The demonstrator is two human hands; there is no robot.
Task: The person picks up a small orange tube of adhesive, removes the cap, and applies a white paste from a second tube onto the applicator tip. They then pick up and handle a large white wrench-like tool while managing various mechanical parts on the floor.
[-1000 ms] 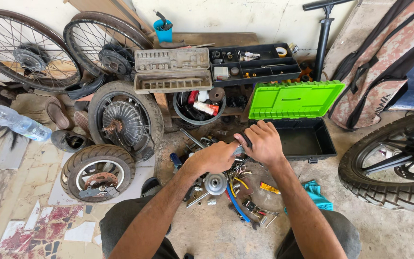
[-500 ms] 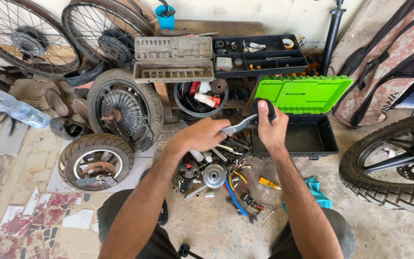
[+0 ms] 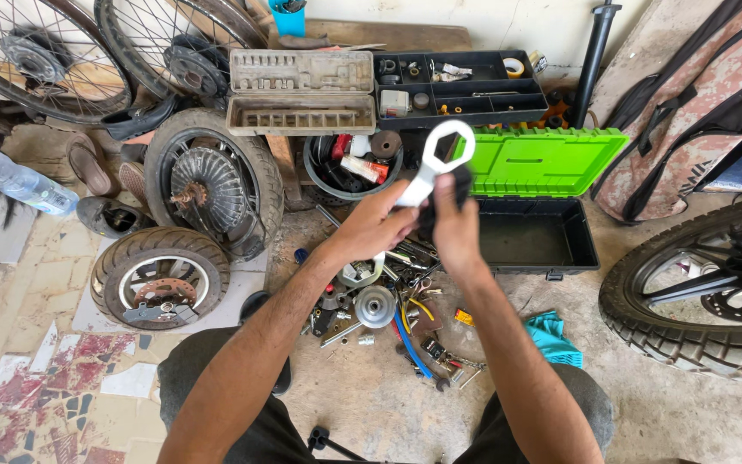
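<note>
A large flat silver wrench [image 3: 440, 155] with a six-sided ring end is raised in front of me, ring end up. My left hand [image 3: 378, 228] grips its shaft from the left. My right hand [image 3: 455, 225] closes on the lower part together with a small dark piece [image 3: 460, 182]; what that piece is I cannot tell. Both hands hover above a pile of loose tools and metal parts [image 3: 388, 301] on the concrete floor. Just right of the hands stands an open black toolbox [image 3: 543, 241] with a bright green lid [image 3: 543, 161].
Small tyred wheels [image 3: 158, 279] [image 3: 212, 185] lie at left, with spoked rims [image 3: 36, 60] against the wall. A grey socket case [image 3: 302, 99], a black parts tray [image 3: 461, 86] and a round tub [image 3: 349, 172] sit behind. A big tyre [image 3: 697, 292] is at right, a teal rag [image 3: 553, 337] by my knee.
Both hands rose from the tool pile with the wrench. Its ring end swung from pointing left to pointing up, and the hands drew closer together.
</note>
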